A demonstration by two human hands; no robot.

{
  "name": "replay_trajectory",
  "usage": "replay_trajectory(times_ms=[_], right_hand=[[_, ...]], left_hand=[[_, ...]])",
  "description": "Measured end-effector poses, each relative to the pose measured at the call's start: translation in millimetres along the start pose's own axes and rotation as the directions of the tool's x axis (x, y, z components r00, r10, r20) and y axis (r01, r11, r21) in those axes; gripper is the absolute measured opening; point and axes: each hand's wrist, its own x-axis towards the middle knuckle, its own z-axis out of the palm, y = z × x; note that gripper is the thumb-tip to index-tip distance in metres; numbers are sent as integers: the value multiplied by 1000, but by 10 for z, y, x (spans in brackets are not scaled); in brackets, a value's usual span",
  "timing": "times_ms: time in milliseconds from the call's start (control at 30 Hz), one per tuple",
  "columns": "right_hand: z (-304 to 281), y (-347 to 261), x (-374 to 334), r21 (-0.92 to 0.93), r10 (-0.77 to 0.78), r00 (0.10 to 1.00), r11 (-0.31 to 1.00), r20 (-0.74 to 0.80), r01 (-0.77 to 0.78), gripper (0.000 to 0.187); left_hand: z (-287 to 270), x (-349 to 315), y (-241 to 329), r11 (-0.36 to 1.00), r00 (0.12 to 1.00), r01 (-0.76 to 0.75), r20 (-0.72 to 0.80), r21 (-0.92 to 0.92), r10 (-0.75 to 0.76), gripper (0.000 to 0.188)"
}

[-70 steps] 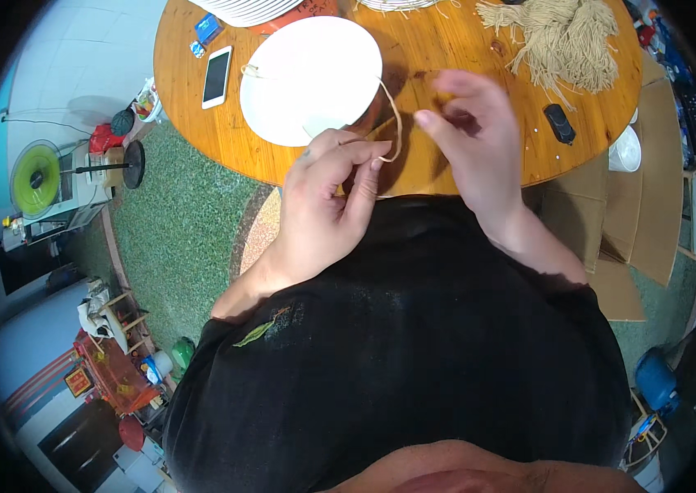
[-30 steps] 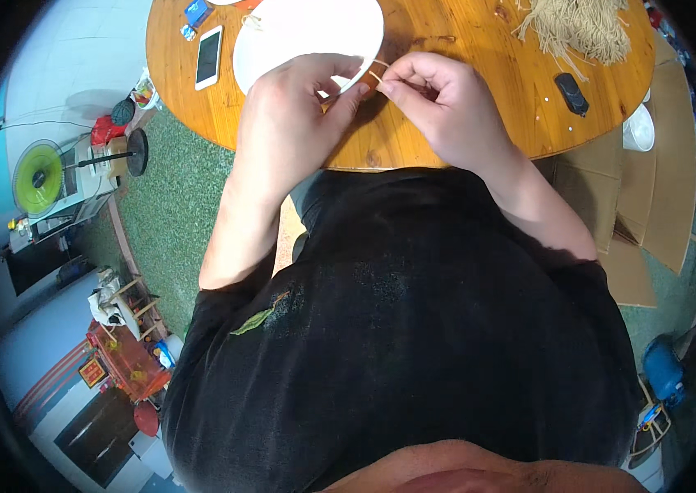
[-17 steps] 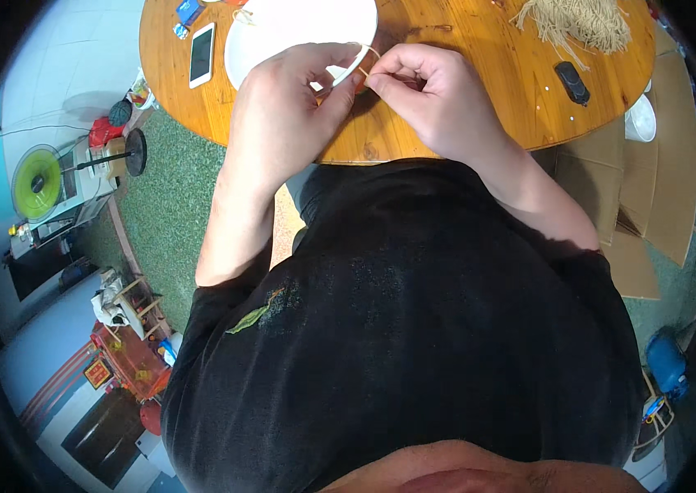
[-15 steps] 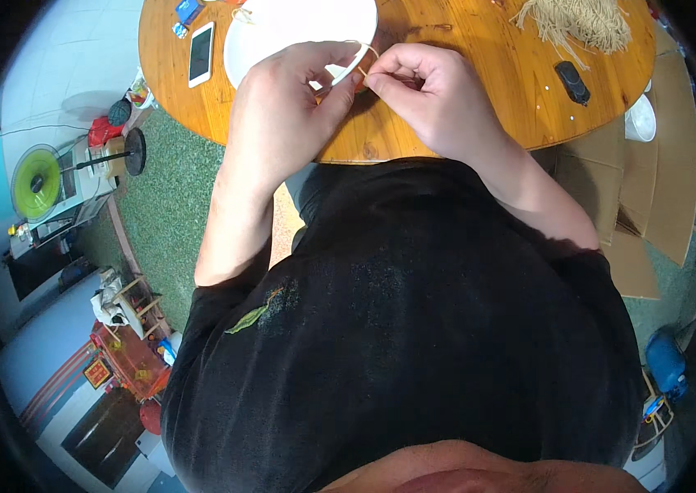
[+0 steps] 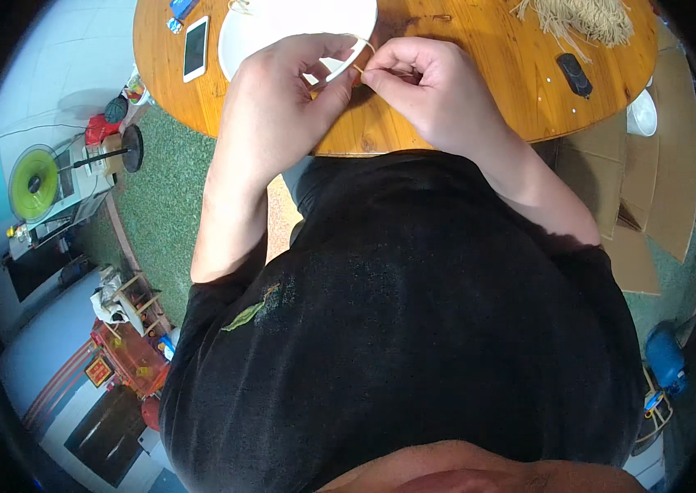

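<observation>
Both hands meet over the near edge of a white round plate [image 5: 270, 18], working on a thin beige cord [image 5: 373, 48]. My left hand [image 5: 282, 94] is closed, with its thumb and fingers pinching one part of the cord. My right hand [image 5: 440, 94] pinches another part between thumb and forefinger, just to the right. Between the two hands the cord bends in a small loop, and its ends are hidden by the fingers. At the plate's far left lies another short piece of beige cord [image 5: 240, 6].
On the round wooden table [image 5: 496, 107] lie a white phone [image 5: 195, 49] at left, a blue packet [image 5: 181, 8], a bundle of beige cords [image 5: 582, 20] and a black oblong object [image 5: 574, 76] at right. Cardboard [image 5: 594, 168] and a white bowl [image 5: 642, 113] are beyond its right edge.
The view has shifted slightly, and both hands sit a little higher in it. They keep their pinch on the cord; the loop between them has barely changed.
</observation>
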Motion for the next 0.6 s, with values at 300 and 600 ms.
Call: replay_trajectory(times_ms=[300,600], right_hand=[[-6,-11,2,-10,9,1000,1000,-9,-9,13],[21,-10,-10,-32,-36,998,999,-43,35,14]], left_hand=[[-57,-14,30,999,998,-25,55,23,24,26],[-189,70,-36,999,983,-42,181,1,41,17]])
